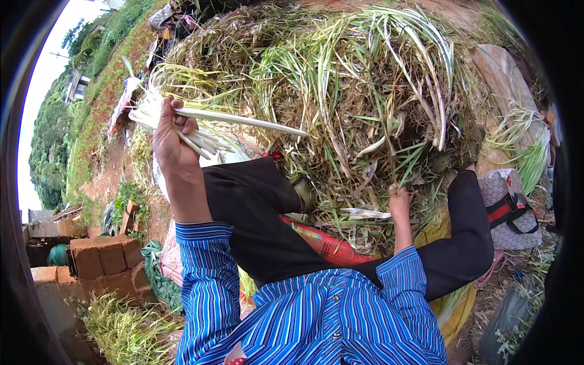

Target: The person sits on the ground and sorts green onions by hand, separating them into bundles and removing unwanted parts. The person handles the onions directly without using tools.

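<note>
My left hand (177, 132) is raised over my left knee, its fingers closed around several pale white stalks (242, 119) that look like leeks or spring onions. One long stalk sticks out to the right above a shorter clump of cut ends, while yellowish leaves trail behind the hand. My right hand (399, 198) reaches low into a heap of green and withered leaves (351, 127). Its fingertips are partly hidden among the foliage, so what they grip is unclear. Just left of that wrist lies a small bunch of white stalks (367, 213).
A patterned bag with a red-and-green strap (511, 210) stands right of my right knee. Behind it, green-leaved stalks (524, 141) lie over a sack (504, 77). Red plaid cloth (331, 244) lies between my legs. Bricks (102, 260) are stacked at left, near more yellowish leaves (130, 326).
</note>
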The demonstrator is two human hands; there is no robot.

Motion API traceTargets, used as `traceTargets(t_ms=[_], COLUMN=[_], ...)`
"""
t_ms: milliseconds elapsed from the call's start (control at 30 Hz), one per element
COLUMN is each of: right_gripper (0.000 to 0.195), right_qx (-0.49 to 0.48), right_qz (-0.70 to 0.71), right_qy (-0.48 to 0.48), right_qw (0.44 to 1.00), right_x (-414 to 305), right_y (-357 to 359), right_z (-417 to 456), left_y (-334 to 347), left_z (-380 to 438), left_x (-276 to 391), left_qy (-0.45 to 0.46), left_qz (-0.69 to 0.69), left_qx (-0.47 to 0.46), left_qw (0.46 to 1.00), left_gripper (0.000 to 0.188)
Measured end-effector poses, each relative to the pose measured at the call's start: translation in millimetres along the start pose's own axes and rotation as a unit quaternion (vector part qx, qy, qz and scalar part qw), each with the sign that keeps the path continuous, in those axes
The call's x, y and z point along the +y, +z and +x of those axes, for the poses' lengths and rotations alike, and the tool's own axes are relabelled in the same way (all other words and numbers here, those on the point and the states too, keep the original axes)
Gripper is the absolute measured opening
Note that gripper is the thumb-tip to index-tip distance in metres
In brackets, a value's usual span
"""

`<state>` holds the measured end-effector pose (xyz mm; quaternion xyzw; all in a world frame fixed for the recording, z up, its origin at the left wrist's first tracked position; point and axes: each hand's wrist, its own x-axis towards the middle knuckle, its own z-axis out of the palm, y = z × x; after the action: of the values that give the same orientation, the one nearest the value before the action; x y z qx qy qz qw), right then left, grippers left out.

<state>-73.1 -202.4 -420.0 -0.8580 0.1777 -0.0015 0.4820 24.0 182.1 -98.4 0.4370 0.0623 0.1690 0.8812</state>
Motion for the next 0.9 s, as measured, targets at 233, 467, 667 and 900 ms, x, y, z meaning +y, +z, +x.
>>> traceTargets(t_ms=[233,467,667,900], right_gripper=[0.058,0.022,0.042,0.020], right_qx=[-0.242,-0.136,-0.340,-0.309], right_qz=[-0.180,0.099,0.215,0.374], right_qy=[-0.142,-0.144,-0.087,0.021], right_qw=[0.943,0.975,0.911,0.874], right_x=[-89,-160,-207,-195], right_y=[-80,-107,-14,28], right_z=[-66,-46,-33,-40], left_y=[7,-25,-29,-37], left_z=[-109,-156,-167,-166], left_x=[-140,-163,-159,-168], left_qy=[-0.230,-0.357,-0.384,-0.373], left_qz=[0.018,-0.133,-0.122,-0.100], left_qx=[0.004,-0.054,-0.100,-0.119], left_qw=[0.973,0.923,0.910,0.915], left_gripper=[0.017,0.029,0.035,0.030])
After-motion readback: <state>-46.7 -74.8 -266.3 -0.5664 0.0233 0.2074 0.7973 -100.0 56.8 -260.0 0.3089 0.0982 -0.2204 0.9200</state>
